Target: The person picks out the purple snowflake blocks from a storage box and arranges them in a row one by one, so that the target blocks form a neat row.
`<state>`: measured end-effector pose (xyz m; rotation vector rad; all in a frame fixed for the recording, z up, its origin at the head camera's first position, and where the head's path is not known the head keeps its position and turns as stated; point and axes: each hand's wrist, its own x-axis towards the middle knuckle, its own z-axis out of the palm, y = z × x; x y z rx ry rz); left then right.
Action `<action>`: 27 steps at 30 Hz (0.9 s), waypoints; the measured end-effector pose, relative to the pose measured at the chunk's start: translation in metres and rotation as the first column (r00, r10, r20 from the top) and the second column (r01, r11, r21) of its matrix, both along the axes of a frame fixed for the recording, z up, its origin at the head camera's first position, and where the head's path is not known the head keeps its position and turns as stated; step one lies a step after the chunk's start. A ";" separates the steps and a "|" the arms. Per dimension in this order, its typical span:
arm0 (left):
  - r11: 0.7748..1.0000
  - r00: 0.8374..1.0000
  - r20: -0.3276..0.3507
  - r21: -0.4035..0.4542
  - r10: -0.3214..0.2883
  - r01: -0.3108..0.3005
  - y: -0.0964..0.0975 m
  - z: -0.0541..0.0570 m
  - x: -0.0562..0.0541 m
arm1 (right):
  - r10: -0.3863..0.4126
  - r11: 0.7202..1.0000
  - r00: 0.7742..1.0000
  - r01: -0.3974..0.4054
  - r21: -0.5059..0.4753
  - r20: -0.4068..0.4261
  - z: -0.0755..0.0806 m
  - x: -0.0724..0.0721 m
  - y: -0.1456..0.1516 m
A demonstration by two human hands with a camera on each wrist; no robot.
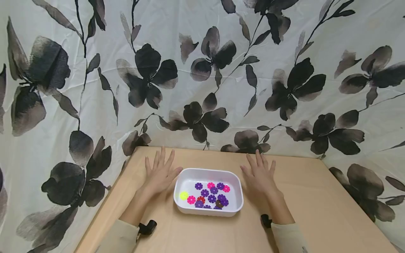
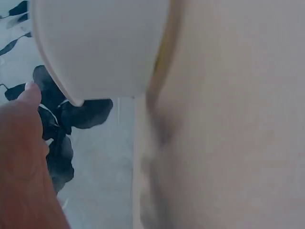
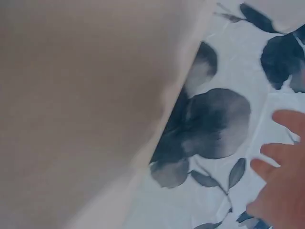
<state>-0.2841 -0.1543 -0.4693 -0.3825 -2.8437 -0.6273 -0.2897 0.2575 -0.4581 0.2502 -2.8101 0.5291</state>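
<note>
A white plastic tray (image 1: 209, 212) sits on the table between the two hands. Inside it lie several small flower-shaped discs: mostly purple discs (image 1: 205, 193), some pink discs (image 1: 191, 200), a red disc (image 1: 201, 199), a yellow disc (image 1: 184, 195) and a brown one. To the tray's left is the left hand (image 1: 159, 175), fingers spread, its thumb close to the tray's rim; whether it touches cannot be told. The right hand (image 1: 260, 175) is on the tray's right, apart from it, with fingers spread and nothing held. In the left wrist view the tray's side (image 2: 100, 52) appears beside the thumb.
The light wooden table (image 1: 316, 203) extends on both sides of the tray. Behind it and at its sides hangs a white cloth (image 1: 177, 21) with dark flowers. A black wrist strap device (image 1: 147, 227) is on the left wrist, another (image 1: 265, 221) on the right.
</note>
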 end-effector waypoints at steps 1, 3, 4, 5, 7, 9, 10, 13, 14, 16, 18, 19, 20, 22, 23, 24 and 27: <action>0.996 0.998 0.050 0.074 -0.045 0.041 0.001 0.000 0.001 | 0.019 0.998 0.999 -0.022 -0.065 -0.033 0.003 0.000 -0.002; 0.962 0.975 0.150 0.241 -0.164 0.125 0.000 -0.001 0.002 | 0.078 0.969 0.991 -0.101 -0.223 -0.111 0.011 0.002 -0.007; 0.928 0.952 0.190 0.334 -0.239 0.167 0.000 -0.002 0.001 | 0.110 0.946 0.983 -0.149 -0.287 -0.149 0.015 0.003 -0.010; 0.886 0.922 0.223 0.417 -0.315 0.202 -0.001 -0.004 0.001 | 0.143 0.921 0.973 -0.198 -0.336 -0.182 0.019 0.004 -0.013; 0.798 0.853 0.272 0.552 -0.446 0.241 -0.003 -0.008 -0.002 | 0.209 0.869 0.955 -0.280 -0.408 -0.211 0.024 0.006 -0.019; 0.716 0.787 0.283 0.646 -0.548 0.266 -0.006 -0.014 -0.004 | 0.302 0.816 0.934 -0.357 -0.455 -0.191 0.026 0.006 -0.028; 0.687 0.764 0.281 0.673 -0.581 0.275 -0.007 -0.016 -0.006 | 0.355 0.795 0.921 -0.389 -0.466 -0.163 0.026 0.006 -0.032; 0.645 0.732 0.277 0.711 -0.623 0.279 -0.009 -0.024 -0.008 | 0.501 0.760 0.865 -0.451 -0.467 -0.020 0.021 0.004 -0.049; 0.634 0.727 0.281 0.726 -0.627 0.265 -0.010 -0.026 -0.009 | 0.536 0.763 0.844 -0.465 -0.449 0.036 0.018 0.002 -0.054; 0.621 0.724 0.300 0.753 -0.621 0.220 -0.011 -0.029 -0.009 | 0.572 0.785 0.809 -0.490 -0.380 0.138 0.011 0.000 -0.066; 0.605 0.723 0.317 0.777 -0.614 0.173 -0.011 -0.032 -0.009 | 0.576 0.810 0.789 -0.514 -0.284 0.214 0.004 -0.002 -0.075; 0.596 0.721 0.322 0.788 -0.614 0.155 -0.012 -0.033 -0.009 | 0.567 0.822 0.787 -0.521 -0.229 0.245 0.000 -0.003 -0.080; 0.586 0.719 0.326 0.799 -0.614 0.138 -0.012 -0.034 -0.009 | 0.562 0.827 0.784 -0.535 -0.171 0.265 -0.003 -0.004 -0.083; 0.575 0.718 0.325 0.808 -0.615 0.127 -0.013 -0.035 -0.008 | 0.545 0.831 0.787 -0.552 -0.065 0.289 -0.007 -0.004 -0.090; 0.569 0.719 0.321 0.812 -0.616 0.126 -0.013 -0.036 -0.008 | 0.537 0.830 0.790 -0.557 -0.020 0.296 -0.009 -0.003 -0.092; 0.565 0.720 0.321 0.816 -0.616 0.119 -0.014 -0.036 -0.008 | 0.532 0.828 0.793 -0.561 0.017 0.297 -0.009 -0.003 -0.094; 0.550 0.722 0.308 0.827 -0.620 0.120 -0.014 -0.037 -0.007 | 0.523 0.820 0.797 -0.567 0.079 0.302 -0.008 -0.001 -0.099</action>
